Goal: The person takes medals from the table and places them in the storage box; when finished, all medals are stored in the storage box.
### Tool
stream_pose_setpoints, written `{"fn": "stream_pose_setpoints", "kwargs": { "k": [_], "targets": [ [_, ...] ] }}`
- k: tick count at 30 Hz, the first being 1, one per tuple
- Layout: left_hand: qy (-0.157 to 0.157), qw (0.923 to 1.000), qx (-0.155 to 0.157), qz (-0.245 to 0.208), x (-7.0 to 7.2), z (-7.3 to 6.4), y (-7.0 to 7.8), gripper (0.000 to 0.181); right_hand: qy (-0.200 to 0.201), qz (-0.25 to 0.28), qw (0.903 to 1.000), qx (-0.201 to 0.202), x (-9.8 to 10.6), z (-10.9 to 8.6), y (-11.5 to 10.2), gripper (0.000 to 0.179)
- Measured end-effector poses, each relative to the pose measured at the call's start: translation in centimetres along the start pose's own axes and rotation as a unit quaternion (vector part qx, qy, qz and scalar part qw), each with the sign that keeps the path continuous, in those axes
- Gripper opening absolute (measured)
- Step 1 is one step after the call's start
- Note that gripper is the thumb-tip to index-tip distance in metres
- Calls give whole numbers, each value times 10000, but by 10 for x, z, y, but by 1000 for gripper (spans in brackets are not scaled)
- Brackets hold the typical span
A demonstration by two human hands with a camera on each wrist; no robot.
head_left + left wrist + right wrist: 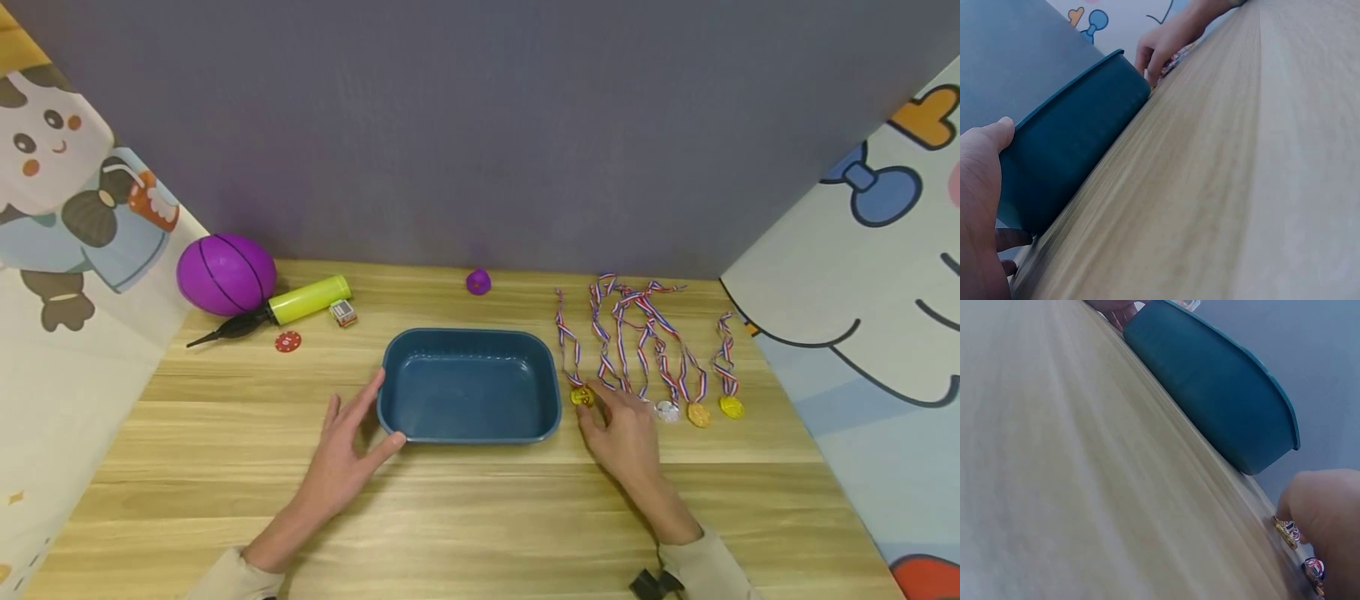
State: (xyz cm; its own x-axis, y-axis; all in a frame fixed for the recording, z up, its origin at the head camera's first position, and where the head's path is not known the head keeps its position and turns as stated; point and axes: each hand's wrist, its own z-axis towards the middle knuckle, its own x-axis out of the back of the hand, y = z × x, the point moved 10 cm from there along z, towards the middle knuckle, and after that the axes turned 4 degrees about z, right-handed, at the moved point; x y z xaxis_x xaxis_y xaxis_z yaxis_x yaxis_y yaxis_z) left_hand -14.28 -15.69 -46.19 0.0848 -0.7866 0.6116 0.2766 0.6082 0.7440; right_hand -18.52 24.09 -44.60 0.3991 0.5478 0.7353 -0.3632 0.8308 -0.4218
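Note:
A dark blue plastic bin (468, 442) stands on the wooden table. Against its left end rests my left hand (341, 462), fingers fairly straight, thumb on the near-left rim corner; the left wrist view shows this thumb against the bin wall (1072, 144). Right of the bin, my right hand (622, 433) pinches the edge of a gold medal (582, 396) on a striped ribbon (567, 342). That medal (1285, 532) shows beside the curled fingers in the right wrist view. Other ribboned medals lie to the right: a silver one (667, 411), a bronze-gold one (699, 415) and a gold one (731, 407).
At the back left are a purple ball (227, 275), a yellow-green hand pump (309, 300), a small box (342, 313) and a red chip (287, 342). A small purple object (477, 282) sits behind the bin. A grey panel (465, 142) closes off the back.

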Motion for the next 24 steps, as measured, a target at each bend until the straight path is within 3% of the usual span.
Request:
{"fn": "stream_pose_setpoints", "kwargs": {
  "k": [12,24],
  "targets": [
    [-9,10000,-7,-23,0,0,0,88,-56,-135,9999,-86,0,0,1,39],
    [-7,10000,-13,-5,0,0,0,87,189,-82,9994,276,5,3,-3,31]
  ]
}}
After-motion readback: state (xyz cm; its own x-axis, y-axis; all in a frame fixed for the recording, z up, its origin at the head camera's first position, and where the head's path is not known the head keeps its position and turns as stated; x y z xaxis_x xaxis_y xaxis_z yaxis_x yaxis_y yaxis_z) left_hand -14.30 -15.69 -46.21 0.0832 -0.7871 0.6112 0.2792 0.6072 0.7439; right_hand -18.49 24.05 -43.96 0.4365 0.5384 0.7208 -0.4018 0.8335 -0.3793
